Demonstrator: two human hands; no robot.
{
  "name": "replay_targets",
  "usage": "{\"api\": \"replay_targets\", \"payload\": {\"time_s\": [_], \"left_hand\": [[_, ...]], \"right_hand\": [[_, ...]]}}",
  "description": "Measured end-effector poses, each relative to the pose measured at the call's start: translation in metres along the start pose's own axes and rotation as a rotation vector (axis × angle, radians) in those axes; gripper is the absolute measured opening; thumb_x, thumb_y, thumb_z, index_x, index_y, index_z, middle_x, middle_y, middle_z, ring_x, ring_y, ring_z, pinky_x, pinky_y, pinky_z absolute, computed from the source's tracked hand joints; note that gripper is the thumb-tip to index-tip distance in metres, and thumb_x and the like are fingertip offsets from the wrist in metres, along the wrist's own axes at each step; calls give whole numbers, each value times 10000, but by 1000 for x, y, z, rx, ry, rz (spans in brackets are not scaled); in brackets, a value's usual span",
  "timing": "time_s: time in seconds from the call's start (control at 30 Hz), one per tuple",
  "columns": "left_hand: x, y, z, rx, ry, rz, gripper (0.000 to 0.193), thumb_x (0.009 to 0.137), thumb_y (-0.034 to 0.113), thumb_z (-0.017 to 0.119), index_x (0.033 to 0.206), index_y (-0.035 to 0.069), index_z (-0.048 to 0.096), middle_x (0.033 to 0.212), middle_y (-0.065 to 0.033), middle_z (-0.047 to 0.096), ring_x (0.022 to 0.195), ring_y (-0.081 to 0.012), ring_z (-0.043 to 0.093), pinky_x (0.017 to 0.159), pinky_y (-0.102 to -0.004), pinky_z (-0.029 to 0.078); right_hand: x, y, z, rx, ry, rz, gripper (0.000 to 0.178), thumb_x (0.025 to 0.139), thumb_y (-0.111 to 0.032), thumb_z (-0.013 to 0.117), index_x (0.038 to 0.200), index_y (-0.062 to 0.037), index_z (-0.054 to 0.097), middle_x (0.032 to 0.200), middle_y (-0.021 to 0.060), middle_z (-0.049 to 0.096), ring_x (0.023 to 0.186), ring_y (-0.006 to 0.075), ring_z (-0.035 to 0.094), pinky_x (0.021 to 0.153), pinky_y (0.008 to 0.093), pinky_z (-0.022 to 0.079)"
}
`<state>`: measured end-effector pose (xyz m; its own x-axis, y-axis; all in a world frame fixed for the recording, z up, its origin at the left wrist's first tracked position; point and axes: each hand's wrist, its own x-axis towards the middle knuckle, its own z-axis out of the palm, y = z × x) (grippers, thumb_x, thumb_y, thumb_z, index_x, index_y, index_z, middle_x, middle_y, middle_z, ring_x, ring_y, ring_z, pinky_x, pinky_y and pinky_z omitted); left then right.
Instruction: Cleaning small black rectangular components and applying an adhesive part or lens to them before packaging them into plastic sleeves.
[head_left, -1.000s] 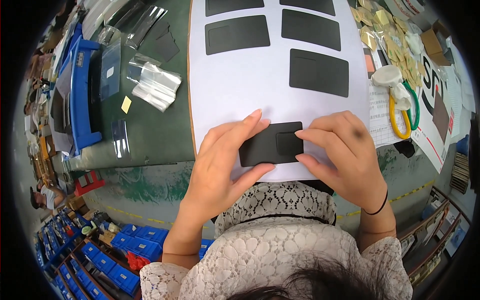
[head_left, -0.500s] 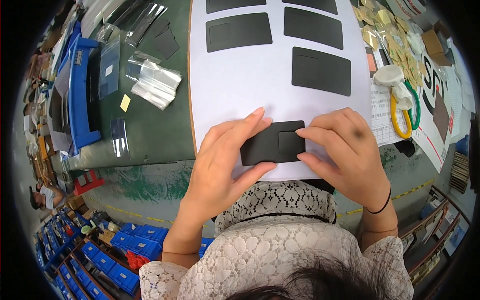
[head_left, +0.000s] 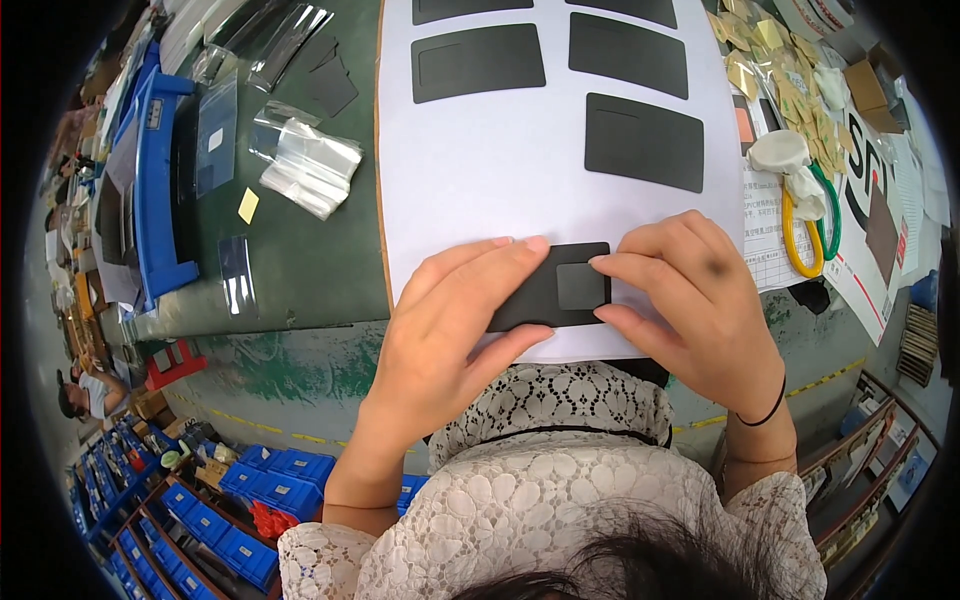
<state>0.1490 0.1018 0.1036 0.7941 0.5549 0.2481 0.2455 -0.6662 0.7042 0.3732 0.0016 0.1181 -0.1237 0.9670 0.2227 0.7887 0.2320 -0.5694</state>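
Observation:
A flat black rectangular card (head_left: 533, 290) lies near the front edge of a white sheet. My left hand (head_left: 440, 320) is closed over its left part, fingertips at the far edge and thumb at the near edge. A small dark-grey rectangular piece (head_left: 577, 288) sits over the card's right part. My right hand (head_left: 690, 300) has index finger and thumb at the right-hand corners of that piece, pinching it at the card's right end. Whether the piece lies flat or is slightly tilted is hard to tell.
Several similar black cards (head_left: 644, 142) lie farther up the white sheet (head_left: 480, 180). Left are clear plastic sleeves (head_left: 310, 165), a yellow slip (head_left: 248, 206) and a blue bin (head_left: 160, 180). At right, yellow and green handles (head_left: 803, 240) rest on papers beside tan pieces (head_left: 795, 90).
My left fingers have shifted right along the card's far edge and lie closer together. The small piece now looks lighter grey. My right hand has barely moved.

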Motion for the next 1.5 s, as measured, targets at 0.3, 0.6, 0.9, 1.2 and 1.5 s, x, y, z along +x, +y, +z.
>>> {"api": "replay_targets", "payload": {"time_s": [0.3, 0.6, 0.9, 1.2, 1.5], "left_hand": [[-7, 3, 6, 250, -48, 102, 429, 729, 173, 813, 1152, 132, 751, 1296, -103, 659, 1147, -300, 603, 956, -391, 520], [-8, 0, 4, 322, -90, 151, 425, 742, 195, 806, 1157, 128, 746, 1302, -123, 655, 1173, -305, 589, 962, -388, 518], [-7, -1, 3, 359, -102, 164, 407, 756, 209, 807, 1149, 126, 742, 1301, -120, 656, 1173, -285, 590, 963, -379, 524], [-8, -1, 5, 360, -71, 180, 418, 750, 176, 815, 1157, 126, 732, 1311, -91, 647, 1165, -268, 588, 941, -378, 547], [-8, 1, 6, 349, -60, 178, 437, 739, 154, 820, 1165, 116, 730, 1321, -82, 641, 1168, -273, 586, 947, -383, 536]], "right_hand": [[-1, 4, 2, -9, 23, -51, 387, 684, -110, 805, 1031, -30, 654, 976, 65, 596, 866, 251, 569, 719, 366, 454], [-23, 4, 3, 40, 34, 76, 469, 740, -59, 778, 1199, -33, 684, 1117, 82, 616, 975, 262, 590, 846, 350, 472], [-28, 8, 14, -175, 66, -100, 487, 759, -90, 634, 1236, 4, 665, 1184, 82, 591, 1009, 236, 580, 810, 342, 506], [-30, -5, 16, -222, 34, -20, 475, 778, -34, 650, 1251, -47, 690, 1253, 93, 595, 1065, 234, 585, 858, 319, 506], [-41, -12, 12, -217, 30, -18, 561, 725, 52, 628, 1255, -114, 703, 1364, 137, 573, 1141, 263, 592, 936, 351, 510]]}}
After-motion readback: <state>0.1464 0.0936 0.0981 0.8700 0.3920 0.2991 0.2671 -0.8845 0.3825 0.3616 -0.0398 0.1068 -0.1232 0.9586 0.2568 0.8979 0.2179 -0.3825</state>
